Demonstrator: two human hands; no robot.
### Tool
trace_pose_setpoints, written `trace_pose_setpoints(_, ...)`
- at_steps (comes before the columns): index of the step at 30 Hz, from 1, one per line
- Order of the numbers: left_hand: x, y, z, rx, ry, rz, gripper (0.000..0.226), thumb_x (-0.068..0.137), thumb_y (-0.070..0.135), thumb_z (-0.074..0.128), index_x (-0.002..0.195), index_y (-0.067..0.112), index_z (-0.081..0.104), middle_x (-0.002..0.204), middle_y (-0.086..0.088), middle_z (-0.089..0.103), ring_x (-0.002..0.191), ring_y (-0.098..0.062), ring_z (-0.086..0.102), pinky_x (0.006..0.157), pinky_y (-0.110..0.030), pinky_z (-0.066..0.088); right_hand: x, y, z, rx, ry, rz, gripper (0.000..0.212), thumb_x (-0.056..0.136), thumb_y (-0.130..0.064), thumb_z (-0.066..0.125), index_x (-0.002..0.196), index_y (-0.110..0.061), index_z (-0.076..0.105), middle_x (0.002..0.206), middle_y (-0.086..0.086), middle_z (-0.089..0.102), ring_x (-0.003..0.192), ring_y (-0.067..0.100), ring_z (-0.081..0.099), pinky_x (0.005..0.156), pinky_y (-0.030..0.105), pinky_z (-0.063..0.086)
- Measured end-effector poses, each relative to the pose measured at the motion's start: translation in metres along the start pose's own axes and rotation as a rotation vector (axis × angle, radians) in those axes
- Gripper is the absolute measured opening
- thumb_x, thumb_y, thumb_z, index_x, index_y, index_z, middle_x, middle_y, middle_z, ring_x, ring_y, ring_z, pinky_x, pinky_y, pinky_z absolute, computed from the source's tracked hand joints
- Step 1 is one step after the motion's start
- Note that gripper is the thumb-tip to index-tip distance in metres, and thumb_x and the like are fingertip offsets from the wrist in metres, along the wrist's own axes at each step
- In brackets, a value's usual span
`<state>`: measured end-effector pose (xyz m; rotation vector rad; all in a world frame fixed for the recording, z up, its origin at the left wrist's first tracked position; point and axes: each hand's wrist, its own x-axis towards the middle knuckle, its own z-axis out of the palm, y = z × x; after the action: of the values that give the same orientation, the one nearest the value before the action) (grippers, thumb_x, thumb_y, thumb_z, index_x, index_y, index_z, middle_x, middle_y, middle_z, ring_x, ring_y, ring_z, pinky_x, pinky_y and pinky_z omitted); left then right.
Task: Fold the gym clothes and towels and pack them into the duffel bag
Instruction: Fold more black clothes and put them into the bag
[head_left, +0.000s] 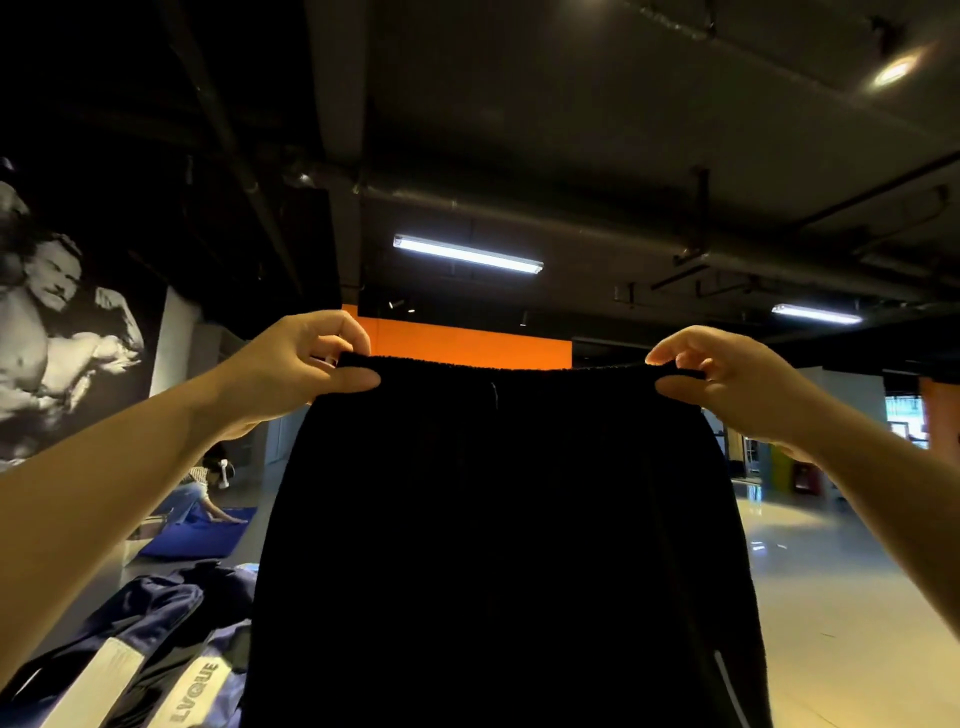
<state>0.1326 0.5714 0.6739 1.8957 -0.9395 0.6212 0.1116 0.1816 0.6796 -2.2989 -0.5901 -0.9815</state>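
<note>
Both hands pinch the waistband of one pair of black shorts (498, 519), holding it up at arm's length in front of the camera. On the left hand (296, 364), thumb and forefinger close together on the left end of the band, with the other fingers curled above it. The right hand (727, 379) pinches the right end the same way, thumb below and fingers on top. The band is stretched nearly level between them.

Counted: two hands, one pair of shorts, one navy bag (156, 639), two lit tube lights (467, 254) on the ceiling and one round lamp (893, 70).

The shorts hang straight down from the band and fill the middle of the view, running out of the bottom edge. The fabric is so dark that little detail shows. The waistband looks ribbed or gathered, a faint vertical line drops from its centre, and a thin pale stripe (724, 691) shows near the lower right.

The bag lies on the pale, shiny floor (831, 597) at lower left, partly hidden behind the shorts, with white panels, one lettered "LVQUE". Farther back another person (200, 488) bends over a blue cloth (192, 535). An orange wall (467, 343) stands behind the waistband.
</note>
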Motion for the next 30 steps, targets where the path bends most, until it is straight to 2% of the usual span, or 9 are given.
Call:
trace_pose_setpoints(3,-0.003,0.018,0.008,0.015,0.140,0.071,0.041,0.059,0.041,0.087,0.092,0.027,0.066,0.091,0.002,0.069,0.079,-0.021,0.068,0.064,-0.023,0.055,-0.004,-0.015,-0.007,0.142,0.147,-0.028,0.020,0.089,-0.005,0.062,0.085,-0.025,0.063,0.090,0.005,0.061,0.080,0.023,0.060,0.077,0.035,0.049)
trace_pose_setpoints(6,-0.007,0.040,0.017,0.076,0.285,0.127,0.033,0.076,0.014,0.073,0.105,0.029,0.065,0.105,0.007,0.068,0.099,-0.019,0.064,0.090,-0.038,0.050,-0.012,-0.031,-0.022,0.379,0.232,0.004,0.019,0.091,-0.005,0.058,0.084,-0.022,0.064,0.079,0.000,0.061,0.069,0.013,0.060,0.065,0.024,0.049)
trace_pose_setpoints(9,-0.011,0.062,0.013,0.003,0.302,0.095,0.041,0.074,0.018,0.069,0.111,0.032,0.063,0.110,0.000,0.065,0.104,-0.018,0.062,0.081,-0.031,0.050,-0.020,-0.046,-0.041,0.459,0.165,0.009,0.017,0.092,-0.008,0.055,0.088,-0.021,0.064,0.079,-0.001,0.064,0.068,0.009,0.063,0.060,0.020,0.051)
trace_pose_setpoints(13,-0.009,0.063,0.010,-0.072,0.225,-0.013,0.033,0.082,0.009,0.064,0.110,0.027,0.065,0.106,-0.009,0.065,0.095,-0.024,0.066,0.074,-0.029,0.054,-0.018,-0.049,-0.038,0.383,0.220,-0.017,0.012,0.089,-0.006,0.059,0.093,-0.015,0.066,0.091,0.002,0.066,0.082,0.012,0.062,0.074,0.023,0.050)
trace_pose_setpoints(16,-0.012,0.018,0.021,-0.032,0.074,-0.188,0.036,0.078,0.017,0.072,0.111,0.029,0.065,0.103,-0.016,0.067,0.099,-0.031,0.066,0.081,-0.039,0.052,-0.008,-0.026,-0.002,0.153,0.174,-0.027,0.013,0.084,0.002,0.065,0.091,-0.008,0.068,0.095,0.008,0.068,0.085,0.014,0.060,0.078,0.016,0.046)
trace_pose_setpoints(18,-0.019,-0.031,0.035,0.010,-0.038,-0.332,0.046,0.071,0.029,0.081,0.111,0.041,0.062,0.101,-0.016,0.067,0.092,-0.031,0.067,0.082,-0.044,0.052,-0.005,0.007,0.035,-0.002,0.035,0.048,0.013,0.083,-0.001,0.068,0.088,-0.013,0.068,0.094,0.006,0.067,0.089,0.017,0.061,0.087,0.027,0.047)
trace_pose_setpoints(23,-0.075,-0.181,0.100,0.268,-0.316,-0.551,0.044,0.086,0.015,0.066,0.114,0.041,0.044,0.098,-0.001,0.065,0.089,-0.023,0.064,0.071,-0.013,0.046,-0.049,0.101,0.187,-0.159,-0.366,0.317,0.016,0.086,-0.014,0.064,0.085,-0.029,0.060,0.098,-0.003,0.065,0.094,0.014,0.059,0.078,0.025,0.042)
trace_pose_setpoints(26,-0.134,-0.261,0.152,0.697,-0.460,-0.625,0.050,0.092,0.024,0.052,0.134,0.040,0.032,0.109,0.001,0.061,0.098,-0.020,0.058,0.083,-0.028,0.047,-0.097,0.146,0.284,-0.175,-0.456,0.411,0.016,0.087,-0.015,0.059,0.087,-0.031,0.057,0.108,0.001,0.066,0.100,0.021,0.060,0.083,0.028,0.045)
trace_pose_setpoints(30,-0.186,-0.306,0.202,0.933,-0.359,-0.654,0.050,0.097,0.019,0.040,0.142,0.038,0.031,0.132,0.002,0.053,0.116,-0.021,0.053,0.086,-0.038,0.049,-0.150,0.175,0.367,-0.323,-0.535,0.391,0.019,0.096,-0.021,0.047,0.114,-0.025,0.049,0.120,0.000,0.049,0.097,0.022,0.051,0.073,0.030,0.041)
